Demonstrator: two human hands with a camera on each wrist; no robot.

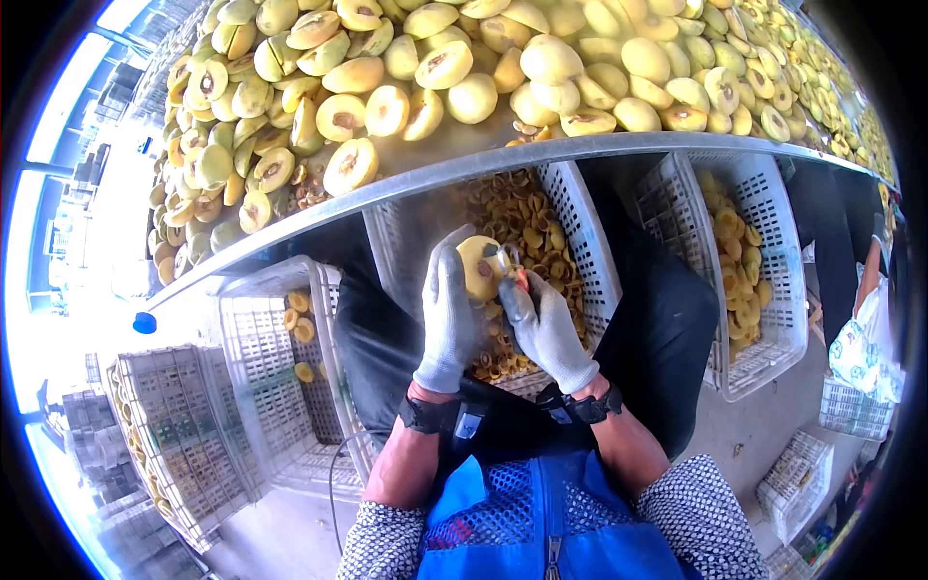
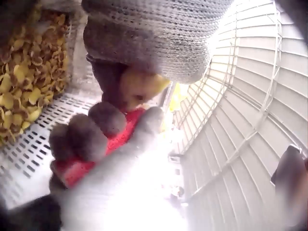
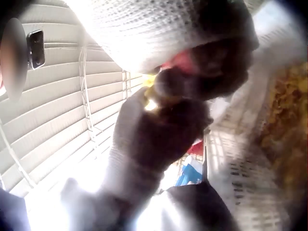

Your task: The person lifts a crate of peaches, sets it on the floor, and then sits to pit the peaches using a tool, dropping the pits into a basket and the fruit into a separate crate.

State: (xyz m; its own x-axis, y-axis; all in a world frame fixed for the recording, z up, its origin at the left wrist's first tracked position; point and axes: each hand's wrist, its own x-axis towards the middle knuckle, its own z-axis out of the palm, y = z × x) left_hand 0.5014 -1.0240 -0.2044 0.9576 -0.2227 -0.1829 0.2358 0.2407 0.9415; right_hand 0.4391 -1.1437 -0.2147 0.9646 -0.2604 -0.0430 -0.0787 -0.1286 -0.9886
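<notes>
The left hand pinches the fruit. The right hand is curled round a red tool, with its tip by the fruit. The fruit is up over the bin of scraps. If it is wet, it could slip and fall in. If the tool skids, it could poke the left hand, which is very close.

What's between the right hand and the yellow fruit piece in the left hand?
A red-handled tool: the right hand grips it, and in the head view its shiny end sits by the fruit piece. Whether they touch is unclear.
</notes>
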